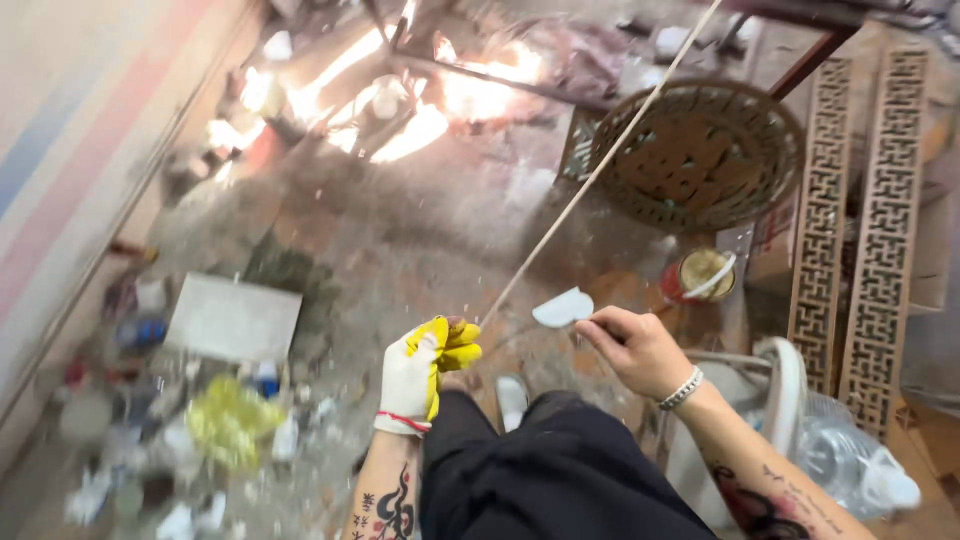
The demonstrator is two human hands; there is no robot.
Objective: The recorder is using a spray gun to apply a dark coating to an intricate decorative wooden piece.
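Gloved left hand [425, 372] grips thin rod [600, 165]; right hand [632, 345] pinches white scraper [562, 307].

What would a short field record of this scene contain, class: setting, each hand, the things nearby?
Setting: dusty workshop floor, seen from above
Left hand: in a white and yellow glove, gripping the lower end of a long thin rod
Right hand: bare, beaded bracelet, holding a small pale flat piece
Nearby: round carved panel, two carved lattice strips, open tin
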